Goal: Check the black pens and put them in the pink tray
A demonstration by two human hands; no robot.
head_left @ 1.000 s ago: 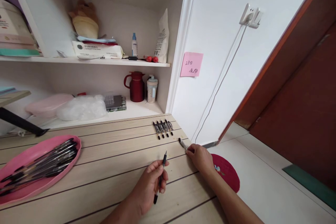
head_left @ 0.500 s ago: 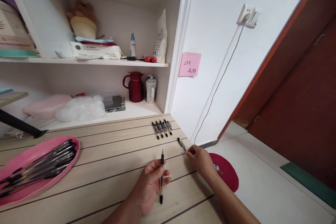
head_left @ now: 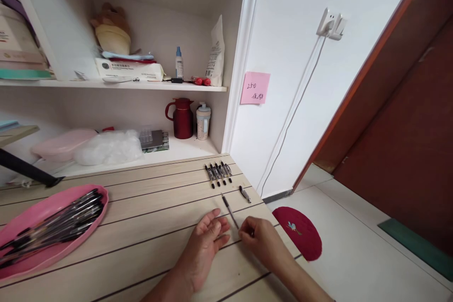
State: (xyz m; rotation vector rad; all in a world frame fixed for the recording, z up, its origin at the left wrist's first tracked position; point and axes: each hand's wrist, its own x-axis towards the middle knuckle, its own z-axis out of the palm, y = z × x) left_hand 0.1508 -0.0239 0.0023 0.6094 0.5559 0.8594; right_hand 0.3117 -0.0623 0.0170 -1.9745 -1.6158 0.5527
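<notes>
A slim dark pen [head_left: 230,210] is pinched at its lower end by my right hand [head_left: 264,240], its tip pointing up and to the left over the table. My left hand [head_left: 205,247] is just to the left of the pen, palm turned inward and fingers loosely curled apart, with nothing in it. Beyond the hands, a short black-and-clear pen piece [head_left: 245,194] lies on the wooden table [head_left: 159,217]. Several similar short pieces [head_left: 217,174] are lined up in a row near the table's far right corner.
At the left, a pink tray [head_left: 102,214] holds many pens [head_left: 67,219]. White shelves behind carry a red jug [head_left: 183,120], a cup [head_left: 203,122] and a plastic bag of white stuff [head_left: 109,147]. A red round stool seat [head_left: 300,233] stands beyond the table's right edge.
The pen has passed from my left hand to my right. My right hand has let go of the short piece and moved down and left. My left hand has loosened.
</notes>
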